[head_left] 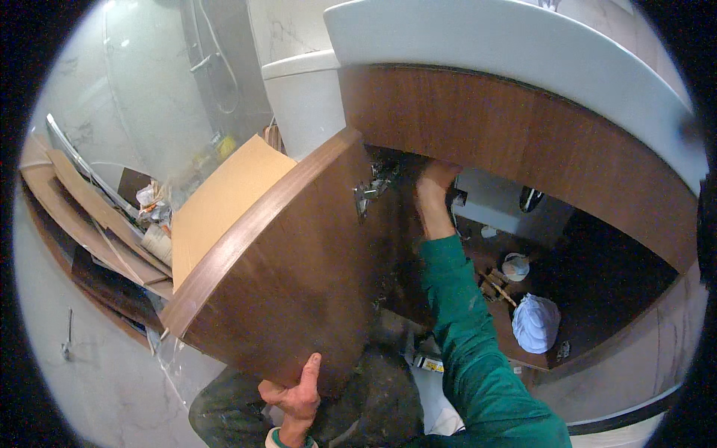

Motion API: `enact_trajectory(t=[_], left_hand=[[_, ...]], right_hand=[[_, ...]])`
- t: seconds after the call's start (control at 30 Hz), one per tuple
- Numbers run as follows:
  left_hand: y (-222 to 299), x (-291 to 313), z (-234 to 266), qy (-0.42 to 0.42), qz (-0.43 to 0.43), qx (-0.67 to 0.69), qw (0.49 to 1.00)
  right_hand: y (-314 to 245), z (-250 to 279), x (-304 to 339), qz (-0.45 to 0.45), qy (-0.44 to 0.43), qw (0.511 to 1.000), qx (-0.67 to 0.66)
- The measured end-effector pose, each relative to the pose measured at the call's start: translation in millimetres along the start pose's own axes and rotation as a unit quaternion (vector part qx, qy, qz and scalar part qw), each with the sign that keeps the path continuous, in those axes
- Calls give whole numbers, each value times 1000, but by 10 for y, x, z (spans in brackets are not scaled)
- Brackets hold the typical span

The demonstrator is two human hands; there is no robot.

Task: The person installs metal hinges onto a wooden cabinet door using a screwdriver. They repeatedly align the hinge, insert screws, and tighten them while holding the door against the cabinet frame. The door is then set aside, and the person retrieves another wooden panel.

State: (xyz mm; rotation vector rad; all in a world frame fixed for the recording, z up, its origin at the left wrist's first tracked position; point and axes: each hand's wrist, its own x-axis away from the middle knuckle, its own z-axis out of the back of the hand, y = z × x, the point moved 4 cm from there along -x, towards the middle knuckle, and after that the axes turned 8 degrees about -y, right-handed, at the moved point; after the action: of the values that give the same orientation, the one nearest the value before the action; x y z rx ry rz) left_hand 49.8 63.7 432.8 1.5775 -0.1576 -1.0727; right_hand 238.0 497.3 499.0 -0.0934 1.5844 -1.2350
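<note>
A dark walnut-toned cabinet door (291, 276), flat, with a smooth satin veneer face and a paler rounded edge band along its upper left side, is standing open at the left front of the vanity cabinet (523, 142). The left hand (297, 396) is gripping the door's lower edge, thumb pressing up against the veneer face and the fingers curling closed under the edge. The right hand (433, 179), reaching up on a green fabric sleeve (463, 328), is working inside the cabinet at the top of the opening, just beside the metal hinge (371, 190) fixed to the door's inner corner; whether its fingers are closed on anything cannot be told, since they are lying in shadow. The cabinet front is showing the same brown wood-grain veneer, curving under a smooth white glossy basin (478, 37). On the dark cabinet floor a white ribbed cap-shaped object (535, 322) and a smaller white round piece (515, 266) are sitting near the front edge, with small wooden sticks (497, 287) just beside them. A white ceramic toilet tank (302, 97) is standing to the left of the cabinet. Behind the door a tan, matte board (224, 201) is leaning, and further left brown panels (82, 216) are stacked flat beside a heap of crumpled packaging (153, 205). The floor (89, 373) is pale marble-patterned tile, and a glass shower screen (149, 89) is rising in the far left corner.
</note>
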Motion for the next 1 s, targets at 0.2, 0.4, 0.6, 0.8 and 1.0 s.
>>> enact_trajectory(t=[0.2,0.4,0.6,0.8,1.0], left_hand=[[-23,-8,-61,32,-20,18,999],[-49,-33,-79,-34,14,51,998],[32,-49,-96,-22,6,60,998],[-22,-31,-95,-22,11,61,998],[-17,-74,-85,-26,-12,39,999]], right_hand=[[-139,-367,-377,10,-14,1000,-10],[-19,59,244,47,-94,994,-42],[-744,934,909,-72,-304,833,-456],[-998,1037,837,-47,-351,859,-370],[-1020,940,880,-63,-301,856,-415]])
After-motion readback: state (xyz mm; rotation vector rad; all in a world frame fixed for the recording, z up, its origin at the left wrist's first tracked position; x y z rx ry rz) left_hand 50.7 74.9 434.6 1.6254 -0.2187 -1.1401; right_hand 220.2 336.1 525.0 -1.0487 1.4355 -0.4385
